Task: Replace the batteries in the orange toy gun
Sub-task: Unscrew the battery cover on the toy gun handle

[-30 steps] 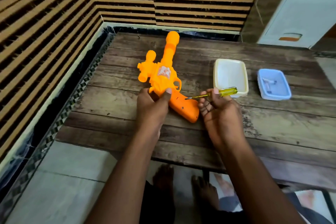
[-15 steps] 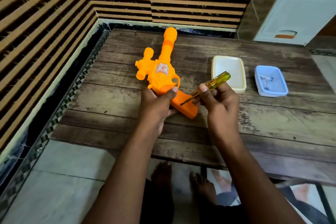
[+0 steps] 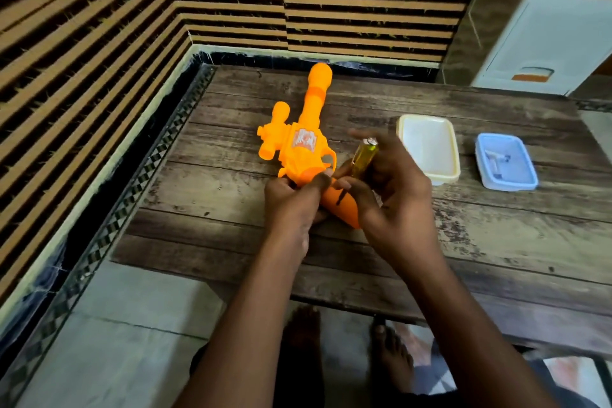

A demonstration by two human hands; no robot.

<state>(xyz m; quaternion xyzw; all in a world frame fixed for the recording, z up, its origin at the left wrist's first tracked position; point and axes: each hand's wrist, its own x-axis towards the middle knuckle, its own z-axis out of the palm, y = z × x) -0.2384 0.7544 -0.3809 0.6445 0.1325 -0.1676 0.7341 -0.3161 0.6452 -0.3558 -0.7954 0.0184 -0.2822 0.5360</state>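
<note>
— Wooden table [image 3: 496, 242] sits in the striped-wall corner; we see bare boards on its near side.
— Our left hand [image 3: 291, 205] grips the orange toy gun [image 3: 304, 149] at the handle, flat on the boards. Our right hand [image 3: 390, 189] pinches the yellow screwdriver [image 3: 363, 157], tip on the grip.
— Cream tub [image 3: 430, 146] and blue tub [image 3: 505, 161] sit to the right.

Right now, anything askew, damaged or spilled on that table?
Nothing stands out. The orange toy gun lies flat on the table, left hand steadying it, right hand holding the screwdriver upright on the grip. Both trays sit level, nothing spilled.
</note>
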